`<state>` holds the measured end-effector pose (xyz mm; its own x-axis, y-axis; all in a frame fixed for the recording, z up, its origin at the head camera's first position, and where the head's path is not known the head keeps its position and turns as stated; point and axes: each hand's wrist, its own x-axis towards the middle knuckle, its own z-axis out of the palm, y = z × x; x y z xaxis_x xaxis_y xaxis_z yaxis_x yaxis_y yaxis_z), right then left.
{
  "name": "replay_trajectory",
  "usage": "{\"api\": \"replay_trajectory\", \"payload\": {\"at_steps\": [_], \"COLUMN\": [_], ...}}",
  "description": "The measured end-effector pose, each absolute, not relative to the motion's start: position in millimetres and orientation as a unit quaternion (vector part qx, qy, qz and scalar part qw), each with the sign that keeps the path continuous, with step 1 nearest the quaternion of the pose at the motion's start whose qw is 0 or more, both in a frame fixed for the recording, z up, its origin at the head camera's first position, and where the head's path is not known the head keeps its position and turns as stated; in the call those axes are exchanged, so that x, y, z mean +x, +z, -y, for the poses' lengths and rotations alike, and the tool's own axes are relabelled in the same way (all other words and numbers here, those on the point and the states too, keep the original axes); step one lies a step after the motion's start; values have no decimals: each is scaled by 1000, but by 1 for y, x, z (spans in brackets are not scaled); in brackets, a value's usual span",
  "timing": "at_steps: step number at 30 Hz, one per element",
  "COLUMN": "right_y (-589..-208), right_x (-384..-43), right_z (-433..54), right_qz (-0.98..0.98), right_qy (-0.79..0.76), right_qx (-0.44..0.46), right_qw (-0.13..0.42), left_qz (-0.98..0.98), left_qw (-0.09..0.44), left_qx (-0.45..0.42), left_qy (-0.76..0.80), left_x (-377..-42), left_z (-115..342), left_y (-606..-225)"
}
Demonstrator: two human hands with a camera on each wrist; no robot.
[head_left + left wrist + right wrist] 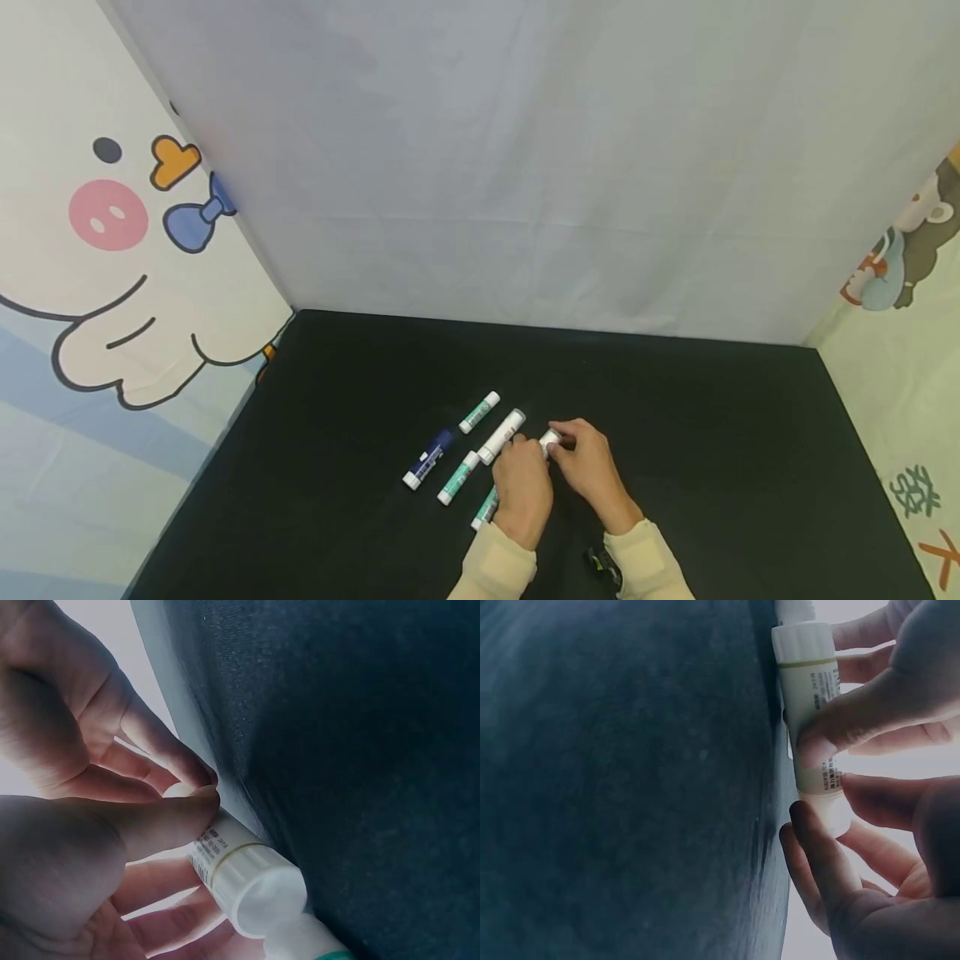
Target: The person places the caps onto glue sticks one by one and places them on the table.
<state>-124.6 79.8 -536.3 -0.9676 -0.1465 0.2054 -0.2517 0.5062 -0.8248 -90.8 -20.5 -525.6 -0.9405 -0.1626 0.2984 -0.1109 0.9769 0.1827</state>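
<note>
A white glue stick [238, 851] with small printed text and a thin gold line below its cap lies between both hands. My left hand [522, 483] pinches it, thumb on the barrel and fingers along the other side, as the left wrist view shows. At the far end, my right hand [592, 467] holds the stick's tip between thumb and fingers; in the right wrist view the white glue stick [814, 712] sits low over the black table. A green-and-white glue stick [485, 508] lies just left of my left hand, which hides part of it.
Left of the hands lie a larger white glue stick [501, 437], a green-and-white one [457, 477], another green-and-white one [478, 412] farther back, and a navy one [428, 459] with a white end. The black tabletop [360, 375] meets a pale curtain [525, 167] behind.
</note>
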Motion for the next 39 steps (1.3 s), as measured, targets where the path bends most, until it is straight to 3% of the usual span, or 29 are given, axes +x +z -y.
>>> {"api": "replay_trajectory", "payload": {"at_steps": [7,39], "right_y": [-536,-540], "right_x": [-123,-122], "right_z": [-77,-74], "right_qz": [871,883], "right_qy": [480,455], "right_qx": [100,100], "right_qw": [35,48], "left_qz": [981,980], "left_qw": [157,168], "left_qx": [69,59], "left_qy": [-93,-85], "left_x": [-91,-90], "left_z": [22,20], "left_y": [-534,-535]}}
